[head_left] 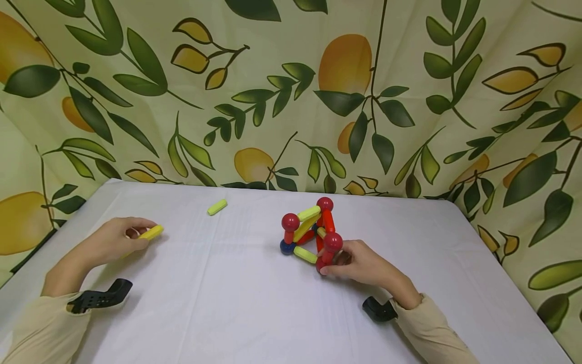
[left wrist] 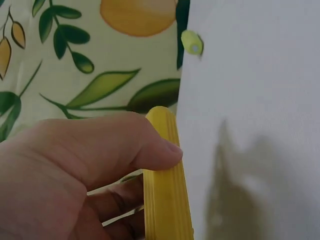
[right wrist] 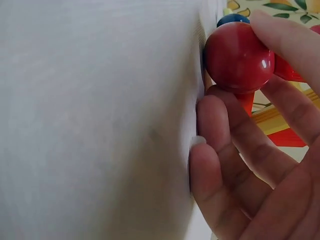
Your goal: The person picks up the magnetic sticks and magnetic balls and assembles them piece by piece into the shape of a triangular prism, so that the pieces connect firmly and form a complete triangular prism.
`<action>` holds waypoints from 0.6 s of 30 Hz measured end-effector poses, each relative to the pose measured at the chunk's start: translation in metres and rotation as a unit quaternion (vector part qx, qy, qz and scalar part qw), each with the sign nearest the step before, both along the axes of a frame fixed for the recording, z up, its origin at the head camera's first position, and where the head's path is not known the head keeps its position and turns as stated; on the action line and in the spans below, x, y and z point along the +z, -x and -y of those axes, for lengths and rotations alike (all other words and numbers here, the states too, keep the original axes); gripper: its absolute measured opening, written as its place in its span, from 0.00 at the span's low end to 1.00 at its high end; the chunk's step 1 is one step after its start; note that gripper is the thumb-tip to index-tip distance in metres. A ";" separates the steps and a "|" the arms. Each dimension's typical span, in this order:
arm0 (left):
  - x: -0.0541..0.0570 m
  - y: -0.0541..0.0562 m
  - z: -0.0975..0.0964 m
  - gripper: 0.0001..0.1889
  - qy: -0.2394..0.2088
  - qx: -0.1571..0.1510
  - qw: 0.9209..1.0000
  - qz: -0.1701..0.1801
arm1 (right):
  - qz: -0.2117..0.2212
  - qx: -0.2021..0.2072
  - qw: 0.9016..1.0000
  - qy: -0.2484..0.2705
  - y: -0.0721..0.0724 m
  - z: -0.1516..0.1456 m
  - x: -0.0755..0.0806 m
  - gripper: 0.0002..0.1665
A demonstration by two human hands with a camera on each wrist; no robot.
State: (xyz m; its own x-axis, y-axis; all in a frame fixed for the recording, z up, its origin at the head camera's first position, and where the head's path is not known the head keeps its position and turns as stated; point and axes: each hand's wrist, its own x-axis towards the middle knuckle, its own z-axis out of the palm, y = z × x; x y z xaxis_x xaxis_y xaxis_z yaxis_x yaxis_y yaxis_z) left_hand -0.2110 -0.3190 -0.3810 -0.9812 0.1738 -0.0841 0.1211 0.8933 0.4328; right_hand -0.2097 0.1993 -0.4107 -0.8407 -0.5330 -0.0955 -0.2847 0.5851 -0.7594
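Observation:
My left hand [head_left: 113, 238] pinches a ridged yellow building rod [left wrist: 165, 200] between thumb and fingers, over the left part of the table. On the right stands a frame of balls and rods, with red balls [head_left: 290, 222] on top, a blue ball [head_left: 287, 247] at its lower left, and red, yellow and light green rods [head_left: 305, 255] joining them. My right hand [head_left: 364, 263] holds its near right corner, thumb and fingers about the lower red ball [right wrist: 237, 57]. Another red ball [head_left: 333, 242] sits above that corner on a short red rod. The frame's far lower corner is partly hidden.
A loose light green rod [head_left: 217, 207] lies near the back of the white-covered table [head_left: 236, 303], between my left hand and the frame. A curtain [head_left: 273, 116] printed with fruit and leaves hangs behind the table. Black wrist devices [head_left: 102, 297] are on both arms.

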 end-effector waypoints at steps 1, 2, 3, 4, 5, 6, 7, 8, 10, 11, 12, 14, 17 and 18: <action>0.001 0.000 -0.002 0.22 -0.001 -0.004 1.000 -0.007 | -0.002 -0.002 1.000 -0.002 0.000 0.001 0.000 0.19; 0.003 -0.001 -0.005 0.22 -0.003 -0.007 1.000 -0.013 | -0.003 -0.004 1.000 -0.002 0.000 0.001 0.000 0.19; 0.004 -0.001 -0.007 0.22 -0.004 -0.010 1.000 -0.018 | -0.005 -0.005 1.000 -0.002 -0.001 0.002 0.001 0.18; 0.005 -0.001 -0.010 0.21 -0.007 -0.013 1.000 -0.024 | -0.006 -0.005 1.000 -0.002 -0.001 0.002 0.001 0.18; 0.006 -0.002 -0.012 0.21 -0.010 -0.017 0.999 -0.030 | -0.006 -0.006 1.000 -0.001 -0.001 0.002 0.001 0.18; 0.007 -0.002 -0.014 0.20 -0.012 -0.021 0.999 -0.036 | -0.005 -0.007 1.000 -0.001 -0.001 0.002 0.001 0.18; 0.008 -0.002 -0.016 0.19 -0.016 -0.025 0.999 -0.041 | -0.005 -0.007 1.000 -0.001 0.000 0.002 0.000 0.18; 0.009 -0.002 -0.018 0.19 -0.019 -0.028 0.998 -0.043 | -0.005 -0.007 1.000 0.001 0.000 0.002 0.000 0.18; 0.010 -0.003 -0.022 0.18 -0.023 -0.033 0.998 -0.048 | -0.004 -0.006 1.000 0.003 0.000 0.002 -0.001 0.17; 0.011 -0.003 -0.024 0.18 -0.026 -0.036 0.998 -0.050 | -0.002 -0.006 1.000 0.005 0.000 0.002 -0.001 0.18; 0.011 -0.003 -0.026 0.18 -0.028 -0.038 0.998 -0.049 | -0.001 -0.006 1.000 0.006 0.001 0.002 -0.001 0.18; 0.011 -0.004 -0.030 0.18 -0.035 -0.040 0.997 -0.048 | 0.003 -0.007 1.000 0.008 0.001 0.002 -0.001 0.18; 0.011 -0.004 -0.039 0.18 -0.047 -0.045 0.997 -0.049 | 0.004 -0.007 1.000 0.008 0.001 0.002 -0.001 0.18; 0.011 -0.003 -0.042 0.18 -0.051 -0.046 0.996 -0.050 | 0.003 -0.007 1.000 0.008 0.000 0.002 -0.001 0.17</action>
